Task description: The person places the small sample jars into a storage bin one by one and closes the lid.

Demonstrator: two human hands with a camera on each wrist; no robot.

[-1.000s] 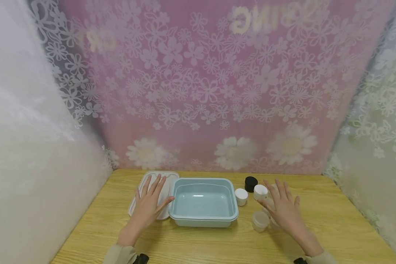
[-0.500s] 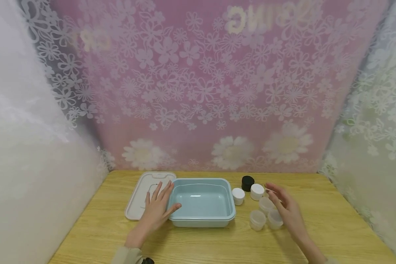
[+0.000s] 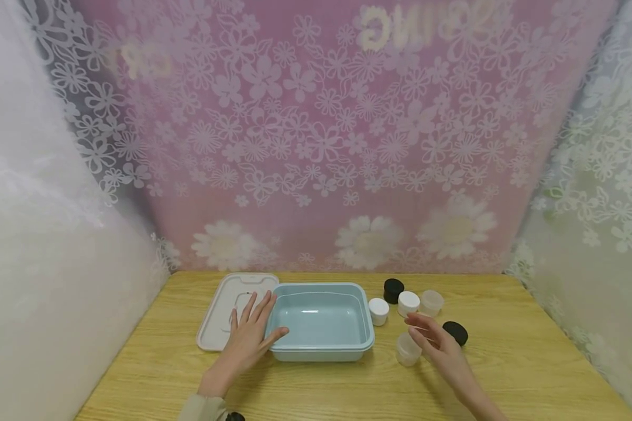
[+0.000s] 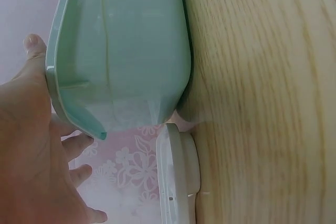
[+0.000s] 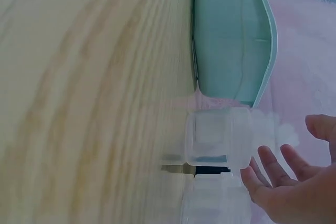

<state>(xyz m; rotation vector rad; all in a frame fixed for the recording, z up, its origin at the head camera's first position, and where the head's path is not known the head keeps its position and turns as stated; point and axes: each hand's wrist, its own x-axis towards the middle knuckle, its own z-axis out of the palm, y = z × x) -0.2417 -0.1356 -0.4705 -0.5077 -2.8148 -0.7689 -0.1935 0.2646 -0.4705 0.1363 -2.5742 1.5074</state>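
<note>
In the head view my left hand (image 3: 247, 336) lies with spread fingers at the left rim of a light blue plastic box (image 3: 321, 321). The left wrist view has its thumb over the rim (image 4: 51, 82) and its fingers beyond the corner. My right hand (image 3: 442, 348) hovers over the small jars, fingers slightly bent and thumb apart, with nothing held. Just left of it stands a clear lidded jar (image 3: 408, 349); another clear jar (image 5: 216, 203) is beside its fingertips in the right wrist view. Whether they touch is unclear. The hand hides other jars in the head view.
Partly under the left hand is a flat white lid (image 3: 216, 321). Right of the box stand two white jars (image 3: 378, 311), a black jar (image 3: 393, 290) and a clear jar (image 3: 432, 303). A second black jar (image 3: 455, 334) is right of my right hand.
My left hand has moved right, from over the white lid to the box's rim. My right hand has shifted left, its spread fingers now more bent, and uncovered a black jar.
</note>
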